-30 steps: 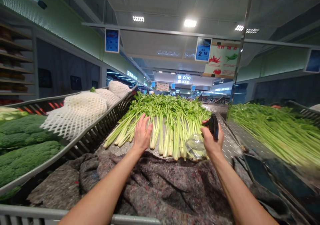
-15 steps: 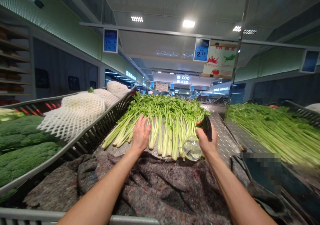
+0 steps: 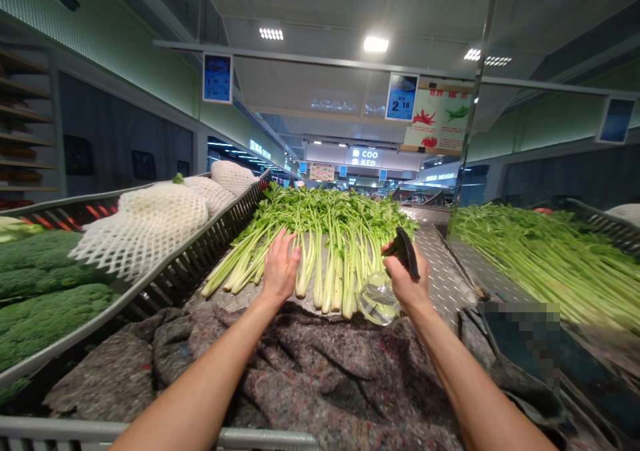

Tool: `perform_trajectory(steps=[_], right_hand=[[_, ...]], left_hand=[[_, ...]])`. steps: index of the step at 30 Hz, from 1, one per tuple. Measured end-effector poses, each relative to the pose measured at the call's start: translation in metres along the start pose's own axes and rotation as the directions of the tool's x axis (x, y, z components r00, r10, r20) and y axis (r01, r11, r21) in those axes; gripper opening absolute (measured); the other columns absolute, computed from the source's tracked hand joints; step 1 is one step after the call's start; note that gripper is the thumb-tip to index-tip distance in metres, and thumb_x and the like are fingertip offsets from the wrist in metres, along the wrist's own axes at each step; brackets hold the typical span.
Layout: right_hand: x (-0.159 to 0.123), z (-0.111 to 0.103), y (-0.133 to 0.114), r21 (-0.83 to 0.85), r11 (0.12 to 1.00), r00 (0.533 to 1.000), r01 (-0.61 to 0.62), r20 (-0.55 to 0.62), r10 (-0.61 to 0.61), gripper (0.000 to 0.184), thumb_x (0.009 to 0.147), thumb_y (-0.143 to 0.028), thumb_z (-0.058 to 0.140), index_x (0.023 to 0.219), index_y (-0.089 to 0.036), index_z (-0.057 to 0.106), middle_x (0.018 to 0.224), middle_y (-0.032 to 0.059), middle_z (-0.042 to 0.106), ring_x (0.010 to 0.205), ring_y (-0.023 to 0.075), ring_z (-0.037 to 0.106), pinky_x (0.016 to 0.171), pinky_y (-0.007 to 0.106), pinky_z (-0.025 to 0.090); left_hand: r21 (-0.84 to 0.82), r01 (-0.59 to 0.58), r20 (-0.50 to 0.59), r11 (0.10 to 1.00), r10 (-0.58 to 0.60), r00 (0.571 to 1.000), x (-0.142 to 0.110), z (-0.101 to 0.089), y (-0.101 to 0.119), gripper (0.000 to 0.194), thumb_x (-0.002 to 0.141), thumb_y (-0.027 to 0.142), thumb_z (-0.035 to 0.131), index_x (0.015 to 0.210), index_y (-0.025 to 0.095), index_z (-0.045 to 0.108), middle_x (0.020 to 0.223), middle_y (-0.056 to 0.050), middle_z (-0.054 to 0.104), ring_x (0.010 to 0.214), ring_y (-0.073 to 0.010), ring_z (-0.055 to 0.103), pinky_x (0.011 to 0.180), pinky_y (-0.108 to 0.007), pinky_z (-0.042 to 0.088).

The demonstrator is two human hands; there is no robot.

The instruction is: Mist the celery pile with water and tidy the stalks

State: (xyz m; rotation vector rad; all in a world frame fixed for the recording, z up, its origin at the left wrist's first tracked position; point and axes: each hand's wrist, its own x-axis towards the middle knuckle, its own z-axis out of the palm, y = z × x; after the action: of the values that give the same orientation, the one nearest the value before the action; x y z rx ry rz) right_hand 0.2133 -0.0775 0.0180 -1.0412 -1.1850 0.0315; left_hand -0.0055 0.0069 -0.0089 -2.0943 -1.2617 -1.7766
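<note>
Celery [image 3: 320,244] lies spread over a textured metal shelf [image 3: 443,264], its pale root ends toward me and its leaves at the back. Over the left part of the celery, my left hand [image 3: 281,265] is open, fingers stretched forward; whether it touches the stalks I cannot tell. My right hand [image 3: 413,281] is closed around the neck of a clear spray bottle [image 3: 377,299] with a black trigger head. The bottle is tilted, its round transparent base pointing left over the root ends of the celery.
A grey felt blanket [image 3: 320,371] is bunched in front of the celery. On the left, a black crate [image 3: 200,247] holds broccoli [image 3: 65,317] and produce in white foam nets [image 3: 150,221]. A mirror [image 3: 540,257] on the right reflects the celery. Price signs [image 3: 401,97] hang above.
My right hand has moved left with the spray bottle, which has tilted further. My left hand keeps nearly the same place over the celery. The view has shifted slightly.
</note>
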Motion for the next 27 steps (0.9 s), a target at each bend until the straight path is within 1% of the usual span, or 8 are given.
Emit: perform_trajectory(steps=[4, 8, 11, 15, 18, 22, 27], right_hand=[[-0.004, 0.003, -0.001, -0.045, 0.999, 1.0, 0.003, 0.029, -0.002, 0.023, 0.061, -0.026, 0.052, 0.083, -0.018, 0.057, 0.073, -0.0004, 0.058, 0.061, 0.014, 0.05, 0.058, 0.026, 0.039], [-0.005, 0.004, 0.003, -0.096, 0.995, 1.0, 0.012, 0.022, -0.01, 0.026, 0.062, -0.026, 0.051, 0.086, -0.018, 0.056, 0.064, -0.0026, 0.053, 0.054, 0.0127, 0.046, 0.054, 0.026, 0.037], [-0.005, 0.004, 0.004, -0.094, 0.995, 1.0, 0.013, 0.024, -0.01, 0.026, 0.061, -0.026, 0.051, 0.085, -0.018, 0.056, 0.065, -0.0024, 0.053, 0.055, 0.0127, 0.046, 0.055, 0.026, 0.037], [-0.005, 0.004, 0.001, -0.034, 0.999, 0.999, -0.009, 0.051, 0.011, 0.023, 0.062, -0.027, 0.051, 0.083, -0.018, 0.057, 0.073, 0.0, 0.057, 0.061, 0.0142, 0.05, 0.058, 0.027, 0.039], [-0.006, 0.005, -0.004, -0.025, 1.0, 0.999, 0.014, 0.046, -0.013, 0.022, 0.062, -0.026, 0.051, 0.081, -0.018, 0.057, 0.077, 0.0007, 0.059, 0.064, 0.0144, 0.051, 0.06, 0.027, 0.04], [-0.007, 0.005, -0.008, -0.047, 0.998, 0.999, 0.039, 0.039, -0.038, 0.023, 0.061, -0.026, 0.05, 0.081, -0.017, 0.056, 0.074, 0.0005, 0.058, 0.06, 0.0132, 0.049, 0.058, 0.026, 0.039], [-0.008, 0.005, -0.005, -0.078, 0.996, 0.998, 0.045, 0.051, -0.041, 0.026, 0.061, -0.026, 0.049, 0.085, -0.018, 0.056, 0.069, -0.0013, 0.055, 0.054, 0.0114, 0.045, 0.053, 0.024, 0.036]], left_hand=[[-0.006, 0.002, 0.001, 1.0, -0.002, 1.0, 0.0, 0.0, 0.0, 0.047, 0.083, 0.043, 0.023, 0.113, 0.016, 0.047, 0.132, -0.012, 0.036, 0.123, -0.023, 0.031, 0.1, -0.046, 0.026], [-0.012, 0.006, -0.001, 1.0, -0.006, 1.0, 0.0, 0.0, 0.001, 0.046, 0.083, 0.043, 0.024, 0.114, 0.017, 0.047, 0.132, -0.011, 0.036, 0.123, -0.0229, 0.031, 0.1, -0.046, 0.026], [0.0, 0.007, 0.007, 1.0, -0.007, 1.0, 0.001, -0.001, 0.001, 0.047, 0.083, 0.042, 0.024, 0.115, 0.016, 0.046, 0.132, -0.012, 0.036, 0.123, -0.0232, 0.031, 0.1, -0.045, 0.027], [0.014, 0.014, 0.011, 1.0, -0.014, 1.0, 0.001, -0.001, 0.001, 0.047, 0.083, 0.043, 0.025, 0.115, 0.015, 0.046, 0.132, -0.012, 0.036, 0.123, -0.0235, 0.031, 0.1, -0.045, 0.027], [0.022, 0.01, 0.005, 1.0, -0.01, 1.0, 0.001, 0.0, 0.001, 0.046, 0.082, 0.042, 0.029, 0.115, 0.015, 0.045, 0.132, -0.013, 0.036, 0.122, -0.0236, 0.032, 0.1, -0.045, 0.027], [0.032, -0.008, -0.001, 0.999, 0.008, 1.0, 0.0, 0.002, 0.001, 0.044, 0.082, 0.04, 0.031, 0.115, 0.014, 0.045, 0.131, -0.014, 0.038, 0.122, -0.0239, 0.033, 0.099, -0.046, 0.028], [0.025, -0.006, 0.004, 1.0, 0.006, 1.0, 0.0, 0.002, 0.0, 0.043, 0.082, 0.04, 0.031, 0.115, 0.015, 0.044, 0.131, -0.013, 0.038, 0.122, -0.0235, 0.033, 0.1, -0.045, 0.028]])
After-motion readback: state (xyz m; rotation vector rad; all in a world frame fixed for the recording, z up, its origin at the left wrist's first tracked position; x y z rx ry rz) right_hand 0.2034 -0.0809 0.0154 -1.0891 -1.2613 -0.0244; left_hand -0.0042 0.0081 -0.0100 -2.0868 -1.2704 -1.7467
